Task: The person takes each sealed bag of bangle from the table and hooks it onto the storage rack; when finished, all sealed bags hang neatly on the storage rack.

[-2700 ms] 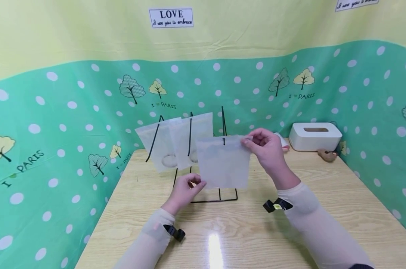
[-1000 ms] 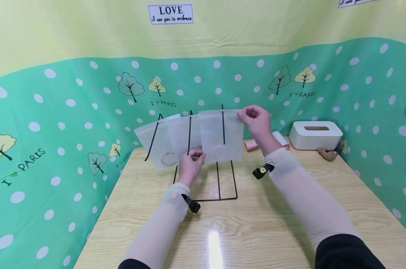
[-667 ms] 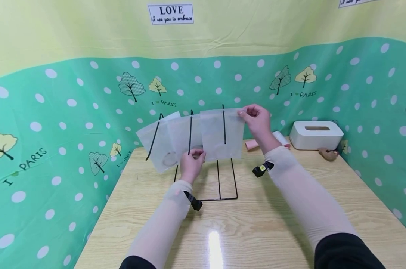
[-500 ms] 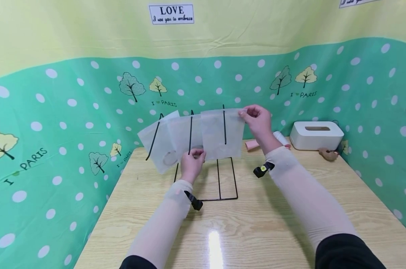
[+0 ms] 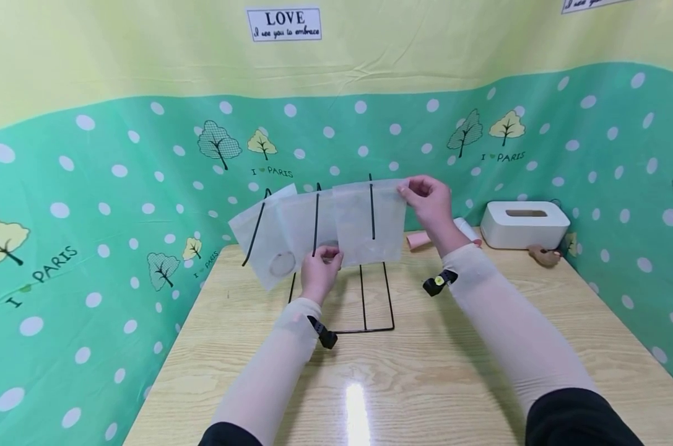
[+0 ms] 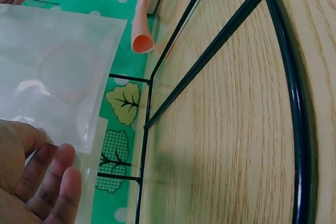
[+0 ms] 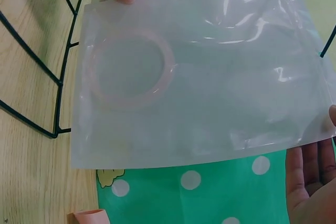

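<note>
A frosted plastic bag [image 5: 353, 229] hangs on the right prong of a black wire rack [image 5: 364, 297]. Through its film, the right wrist view shows a pale ring-shaped item [image 7: 168, 66]. My left hand [image 5: 318, 275] pinches the bag's lower left corner between thumb and forefinger, the other fingers loosely bent in the left wrist view. At the upper right corner, my right hand [image 5: 433, 207] holds the bag's edge between thumb and fingers. Two similar bags, a middle one [image 5: 299, 217] and a left one [image 5: 260, 238], hang on the other prongs, overlapping in the head view.
Behind my right hand lie a pink tube-like piece [image 5: 418, 240] and a white roll [image 5: 466, 229]. A white tissue box [image 5: 524, 226] and a small brown object [image 5: 544, 256] stand at the back right of the wooden table [image 5: 425, 378]. A patterned curtain [image 5: 336, 142] closes the back.
The right bag has slid back along its prong and sits higher than 2.7 s ago. Both hands rose with it, still at its corners. Over the last second they barely moved.
</note>
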{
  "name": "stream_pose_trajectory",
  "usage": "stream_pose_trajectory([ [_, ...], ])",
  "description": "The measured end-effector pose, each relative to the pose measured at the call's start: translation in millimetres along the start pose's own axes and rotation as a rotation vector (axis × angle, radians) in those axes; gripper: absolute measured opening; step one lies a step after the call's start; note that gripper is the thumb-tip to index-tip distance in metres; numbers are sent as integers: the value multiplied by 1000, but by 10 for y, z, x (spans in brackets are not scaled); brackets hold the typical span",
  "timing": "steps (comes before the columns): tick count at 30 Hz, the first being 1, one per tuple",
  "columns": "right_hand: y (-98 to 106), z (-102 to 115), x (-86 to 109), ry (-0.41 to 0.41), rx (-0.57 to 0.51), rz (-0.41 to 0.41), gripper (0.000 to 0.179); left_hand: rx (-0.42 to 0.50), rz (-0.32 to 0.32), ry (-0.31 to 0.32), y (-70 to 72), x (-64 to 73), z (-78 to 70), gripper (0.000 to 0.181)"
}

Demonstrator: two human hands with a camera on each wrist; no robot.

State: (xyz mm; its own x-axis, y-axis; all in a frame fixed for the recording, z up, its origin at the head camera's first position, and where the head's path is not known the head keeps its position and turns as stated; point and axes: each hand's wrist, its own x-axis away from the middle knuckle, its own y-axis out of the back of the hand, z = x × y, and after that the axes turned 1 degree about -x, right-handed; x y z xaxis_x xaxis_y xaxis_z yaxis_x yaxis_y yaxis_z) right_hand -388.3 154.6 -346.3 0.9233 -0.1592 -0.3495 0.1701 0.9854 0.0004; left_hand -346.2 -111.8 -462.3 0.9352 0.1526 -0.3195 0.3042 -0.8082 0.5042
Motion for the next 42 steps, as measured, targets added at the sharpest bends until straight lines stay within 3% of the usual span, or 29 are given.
stream_pose_trajectory([
  [8, 42, -34, -8, 9, 39, 5, 34, -15, 0, 6, -9, -6, 0, 10],
  [14, 82, -65, -4, 10, 11, 16, 32, -17, 23, -9, 30, 8, 15, 10],
  [21, 179, -118, 2, 20, -12, 32, 32, 1, 66, -13, 100, 47, 127, 13],
  [25, 280, -165, 42, -9, 32, 46, 37, 13, 80, -29, 179, 101, 213, 13],
  [29, 411, -201, 187, -11, 160, 58, 38, 1, 97, -41, 300, 177, 282, 11],
  [33, 543, -184, 448, 52, 277, 82, 32, 7, 115, -71, 449, 250, 301, 12],
  [42, 874, -186, 933, 213, 397, 118, 24, -33, 142, -142, 750, 400, 376, 20],
])
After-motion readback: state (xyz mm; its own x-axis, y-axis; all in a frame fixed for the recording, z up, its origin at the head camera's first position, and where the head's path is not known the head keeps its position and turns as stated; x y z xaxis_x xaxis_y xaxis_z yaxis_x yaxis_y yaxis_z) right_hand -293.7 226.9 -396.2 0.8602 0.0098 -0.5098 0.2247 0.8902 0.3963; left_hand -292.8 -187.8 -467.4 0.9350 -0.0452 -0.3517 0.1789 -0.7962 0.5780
